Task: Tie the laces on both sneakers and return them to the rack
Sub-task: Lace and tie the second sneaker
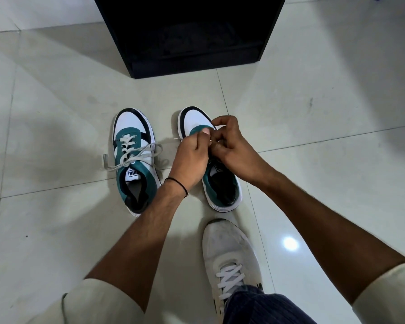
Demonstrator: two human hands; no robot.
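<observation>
Two teal, white and black sneakers sit side by side on the tiled floor (313,127), toes toward the black shoe rack (189,36) just beyond them, so that we can work both from above and reach the rack afterwards. On the left sneaker (133,157) we already have a bow, its loops and ends spilling past both sides. Over the right sneaker (218,181) we bring both hands together at the eyelets: our left hand (191,157) curls knuckles-up, fingers pinched on a pale lace (178,138) whose tip pokes out leftward, while our right hand (229,141) arches in from the right, fingers bent shut, probably on the other strand, though our knuckles hide it. Both forearms angle inward and down.
</observation>
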